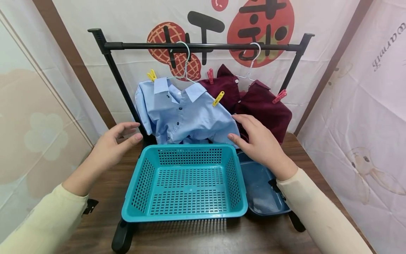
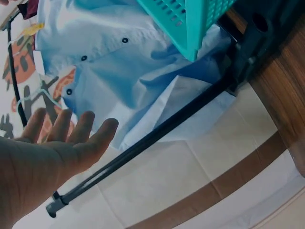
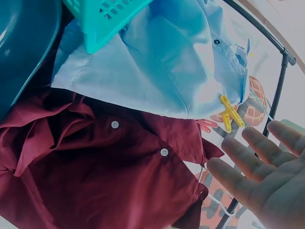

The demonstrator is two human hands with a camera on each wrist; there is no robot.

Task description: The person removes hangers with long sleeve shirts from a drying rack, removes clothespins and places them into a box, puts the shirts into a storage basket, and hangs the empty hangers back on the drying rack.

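A light blue shirt (image 1: 190,116) hangs from a pale green hanger (image 1: 186,60), with a yellow clothespin (image 1: 218,98) at one shoulder and another yellow clothespin (image 1: 152,75) at the other. Right of it a maroon shirt (image 1: 263,109) hangs on a white hanger (image 1: 253,63) with red clothespins (image 1: 279,96). My left hand (image 1: 115,144) is held in the air by the rack's left post, fingers loosely extended and holding nothing. My right hand (image 1: 258,141), also holding nothing, hovers in front of the two shirts. Between and below both hands sits a teal plastic basket (image 1: 190,217) with nothing in it.
The black clothes rack (image 1: 209,46) stands on the wooden table (image 1: 203,240), its foot (image 1: 122,236) reaching forward at the left. A dark blue basin (image 1: 263,190) lies right of the basket, partly covered by it. A printed cloth backdrop (image 1: 127,21) hangs behind.
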